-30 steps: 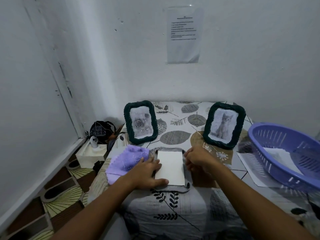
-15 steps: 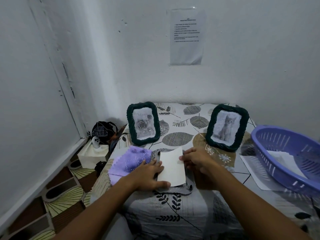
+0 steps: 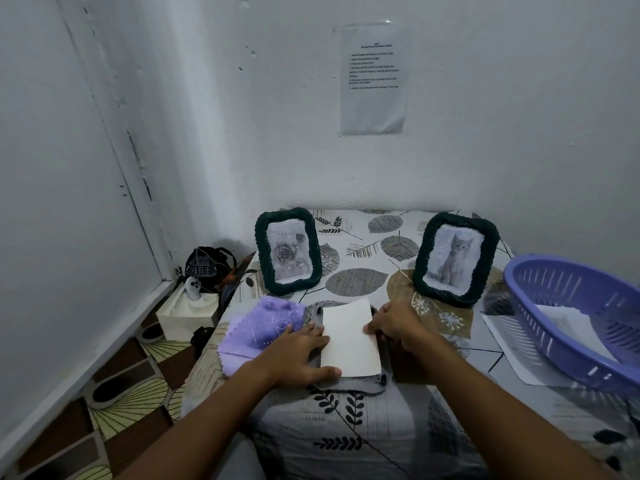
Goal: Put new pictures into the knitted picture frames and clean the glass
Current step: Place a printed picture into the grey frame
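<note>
At the near edge of the worktop (image 3: 349,431), a frame (image 3: 348,384) lies flat, face down it seems, with a blank white card (image 3: 349,339) resting on its back; only a dark rim and grey border of it show around the card. The left hand (image 3: 298,351) lies flat with fingers spread, pressing on the card's left edge, its thumb along the near corner. The right hand (image 3: 394,325) pinches the card's right edge between thumb and fingers. The step in hand looks like fitting or lifting out the picture at the frame's back; the next move calls for a steady hold on the frame while the card slides squarely. A purple cloth (image 3: 258,329) lies just left, under the left wrist, ready for the glass. Two green knitted frames, one with roses (image 3: 288,251) and one with a kitten (image 3: 454,256), stand upright at the far side.
</note>
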Motion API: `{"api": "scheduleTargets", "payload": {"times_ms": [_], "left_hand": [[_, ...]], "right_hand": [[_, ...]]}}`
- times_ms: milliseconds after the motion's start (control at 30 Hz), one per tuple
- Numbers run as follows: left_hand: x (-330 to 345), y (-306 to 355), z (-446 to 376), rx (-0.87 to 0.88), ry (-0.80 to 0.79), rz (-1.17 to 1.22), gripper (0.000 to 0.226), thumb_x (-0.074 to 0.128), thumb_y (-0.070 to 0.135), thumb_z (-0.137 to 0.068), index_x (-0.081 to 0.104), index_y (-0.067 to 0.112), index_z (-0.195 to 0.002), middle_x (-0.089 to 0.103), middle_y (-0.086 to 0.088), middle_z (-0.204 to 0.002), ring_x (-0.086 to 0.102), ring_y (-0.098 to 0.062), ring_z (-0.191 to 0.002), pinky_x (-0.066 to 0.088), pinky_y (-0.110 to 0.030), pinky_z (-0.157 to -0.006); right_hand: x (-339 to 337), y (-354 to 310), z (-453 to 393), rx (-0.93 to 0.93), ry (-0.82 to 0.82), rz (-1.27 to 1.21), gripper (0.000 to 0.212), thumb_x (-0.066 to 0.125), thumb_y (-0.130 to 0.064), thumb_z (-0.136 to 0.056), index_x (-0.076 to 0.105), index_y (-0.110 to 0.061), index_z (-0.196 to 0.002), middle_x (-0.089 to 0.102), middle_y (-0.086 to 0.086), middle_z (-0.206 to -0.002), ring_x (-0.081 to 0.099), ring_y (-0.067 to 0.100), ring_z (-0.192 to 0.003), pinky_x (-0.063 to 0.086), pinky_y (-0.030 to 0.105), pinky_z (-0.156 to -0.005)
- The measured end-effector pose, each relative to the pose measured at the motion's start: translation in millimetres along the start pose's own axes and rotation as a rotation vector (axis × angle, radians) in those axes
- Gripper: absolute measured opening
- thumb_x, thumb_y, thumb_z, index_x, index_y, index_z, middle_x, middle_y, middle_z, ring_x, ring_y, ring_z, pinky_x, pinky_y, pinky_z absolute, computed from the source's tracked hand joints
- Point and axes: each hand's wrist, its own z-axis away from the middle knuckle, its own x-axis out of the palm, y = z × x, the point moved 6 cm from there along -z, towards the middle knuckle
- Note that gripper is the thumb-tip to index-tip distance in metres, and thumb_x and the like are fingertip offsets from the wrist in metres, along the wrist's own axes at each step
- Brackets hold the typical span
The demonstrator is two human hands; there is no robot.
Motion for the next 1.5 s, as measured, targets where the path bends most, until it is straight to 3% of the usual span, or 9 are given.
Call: {"api": "scheduleTargets", "payload": {"times_ms": [267, 400, 533, 700, 800, 967, 1100, 1300, 1500], "left_hand": [[-3, -1, 0, -0.018, 0.016, -0.004, 0.080, 0.046, 0.068, -0.085, 0.037, 0.017, -0.146, 0.027, -0.001, -0.156, 0.018, -0.014, -0.145, 0.009, -0.043, -0.120], [-18, 8, 2, -0.018, 0.212, 0.066, 0.063, 0.047, 0.062, -0.085, 0.053, 0.018, -0.129, 0.056, -0.002, -0.132, 0.051, -0.017, -0.117, 0.037, -0.038, -0.104], [-41, 10, 0, -0.181, 0.536, 0.475, 0.038, 0.063, 0.026, -0.089, 0.058, 0.013, -0.125, 0.065, -0.006, -0.117, 0.061, -0.014, -0.098, 0.054, -0.036, -0.087], [-48, 33, -23, -0.401, 0.403, 1.194, 0.037, 0.064, 0.001, -0.087, 0.052, 0.005, -0.122, 0.065, -0.013, -0.098, 0.064, -0.018, -0.071, 0.051, -0.025, -0.046], [-49, 58, -39, -0.387, 0.347, 1.354, 0.035, 0.062, -0.010, -0.083, 0.056, 0.000, -0.116, 0.068, -0.012, -0.092, 0.066, -0.023, -0.074, 0.053, -0.028, -0.049], [-44, 101, -65, -0.354, 0.323, 1.380, 0.029, 0.064, -0.011, -0.081, 0.057, 0.003, -0.105, 0.067, -0.013, -0.097, 0.067, -0.027, -0.083, 0.057, -0.037, -0.061], [-33, 135, -86, -0.341, 0.301, 1.300, 0.029, 0.066, -0.010, -0.080, 0.056, 0.004, -0.104, 0.064, -0.008, -0.089, 0.065, -0.030, -0.086, 0.058, -0.041, -0.070], [-11, 182, -120, -0.317, 0.244, 1.076, 0.024, 0.061, -0.008, -0.082, 0.059, 0.004, -0.103, 0.065, -0.015, -0.102, 0.060, -0.024, -0.076, 0.049, -0.026, -0.050], [26, 207, -147, -0.384, 0.212, 1.139, 0.023, 0.052, -0.011, -0.080, 0.057, 0.011, -0.078, 0.066, -0.015, -0.087, 0.059, -0.026, -0.064, 0.042, -0.025, -0.043]], "right_hand": [[-1, 1, -1, 0.012, -0.035, 0.024, 0.030, 0.083, -0.004, -0.067, 0.054, -0.009, -0.059, 0.056, 0.008, -0.058, 0.048, 0.018, -0.050, 0.038, 0.026, -0.049], [-5, 0, 3, 0.063, -0.114, -0.130, 0.025, 0.074, 0.004, -0.076, 0.053, -0.007, -0.066, 0.053, 0.007, -0.054, 0.043, 0.010, -0.035, 0.027, 0.017, -0.034], [-15, -7, 9, 0.078, -0.189, -0.235, 0.014, 0.069, 0.000, -0.082, 0.058, -0.006, -0.077, 0.053, 0.007, -0.061, 0.039, 0.006, -0.037, 0.023, 0.015, -0.032], [-47, -11, 20, 0.073, -0.205, -0.372, 0.017, 0.068, -0.001, -0.083, 0.057, -0.006, -0.071, 0.056, 0.002, -0.054, 0.037, 0.005, -0.037, 0.023, 0.015, -0.032], [-76, -8, 30, 0.047, -0.168, -0.342, 0.008, 0.069, -0.005, -0.083, 0.064, 0.000, -0.087, 0.059, 0.007, -0.066, 0.038, 0.007, -0.042, 0.025, 0.016, -0.036], [-147, -1, 48, -0.139, 0.123, -0.128, 0.012, 0.071, -0.018, -0.084, 0.068, -0.006, -0.083, 0.066, 0.006, -0.070, 0.053, 0.011, -0.051, 0.042, 0.020, -0.044], [-214, 20, 56, -0.255, 0.513, 0.255, 0.002, 0.069, -0.015, -0.082, 0.069, -0.014, -0.083, 0.070, 0.005, -0.082, 0.065, 0.021, -0.076, 0.055, 0.036, -0.069], [-229, 68, 52, -0.058, 0.232, 0.400, 0.050, 0.076, -0.022, -0.079, 0.059, -0.010, -0.125, 0.060, 0.010, -0.125, 0.058, 0.026, -0.104, 0.046, 0.032, -0.086], [-235, 82, 47, -0.078, 0.237, 0.286, 0.040, 0.075, -0.013, -0.078, 0.066, -0.014, -0.116, 0.065, 0.008, -0.110, 0.060, 0.021, -0.086, 0.047, 0.030, -0.074]]}}
